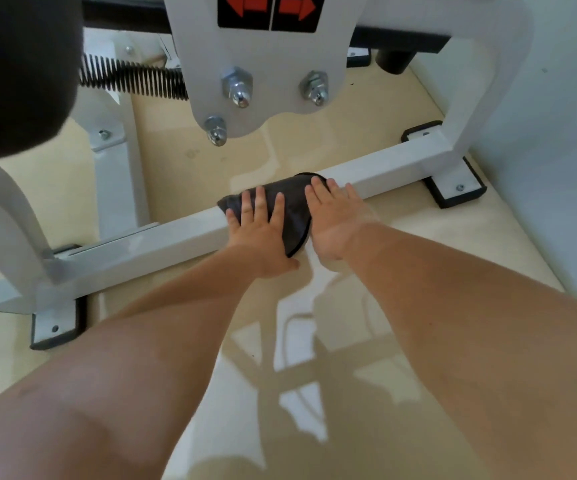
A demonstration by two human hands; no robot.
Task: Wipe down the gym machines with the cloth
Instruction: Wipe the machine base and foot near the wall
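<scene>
head view: a dark grey cloth [292,206] is draped over the white floor bar [162,240] of a gym machine, a little right of the bar's middle, with one fold hanging down the near side. the left hand [262,233] is laid flat on the cloth's left part, fingers straight and spread. the right hand [335,220] is laid flat at the cloth's right edge, fingers straight, its fingertips reaching onto the bare bar. nothing is gripped by either hand; the cloth is only pressed.

as a judgement, several things could go wrong. since the cloth is pinned by flat palms alone, it could be left behind or bunched when the hands are slid along the bar, and the hanging fold could be dragged onto the glossy floor [314,393]. a white plate [262,57] with protruding bolts [238,88] hangs above and beyond the bar, so knuckles could be knocked against it if the hands are lifted carelessly. the far face of the bar is hidden from view and could be missed.

counted: one cloth, two hands, one floor bar, one plate, three bolts, two red arrows [247,5], one coil spring [134,79], and at least three black-padded feet [456,192].
</scene>
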